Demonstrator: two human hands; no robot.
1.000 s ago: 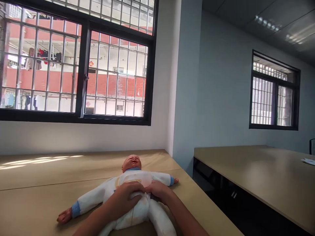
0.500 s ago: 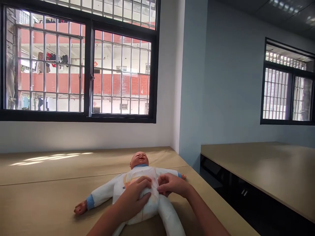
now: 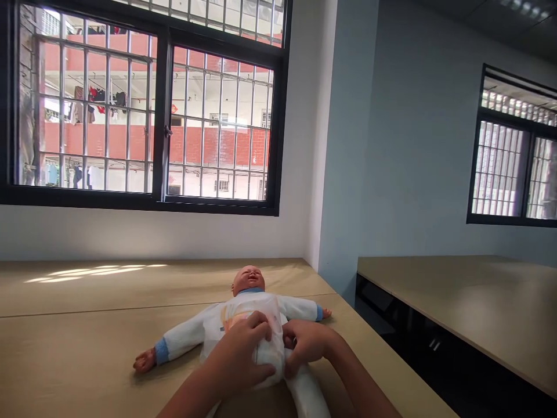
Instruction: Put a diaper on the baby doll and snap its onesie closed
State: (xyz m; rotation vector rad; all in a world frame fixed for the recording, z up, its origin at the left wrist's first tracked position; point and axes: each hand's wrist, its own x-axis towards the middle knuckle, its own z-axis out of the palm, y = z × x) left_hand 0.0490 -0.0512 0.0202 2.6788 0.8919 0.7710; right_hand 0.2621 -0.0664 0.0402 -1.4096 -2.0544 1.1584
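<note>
A baby doll (image 3: pixel 250 281) in a white outfit with blue collar and cuffs lies on its back, arms spread, head away from me. Around its belly and hips is a thin white diaper (image 3: pixel 274 310) with a faint orange print. My left hand (image 3: pixel 246 348) rests on the diaper's front, fingers bent and gripping it, thumb lower down near the crotch. At the right-hand side of the diaper, by the top of the doll's leg, my right hand (image 3: pixel 308 345) has its fingers curled on the edge. Its fingertips are partly hidden.
The doll lies on a light wooden table (image 3: pixel 87 342) with a seam across it. Another table (image 3: pixel 470 302) stands to the right beyond a dark gap. A barred window (image 3: pixel 163 128) and a wall corner (image 3: pixel 326 232) are behind.
My right hand has moved slightly down along the diaper's side, its thumb now lower. My left thumb has slid down towards the crotch. The view has shifted slightly; the doll stays in place.
</note>
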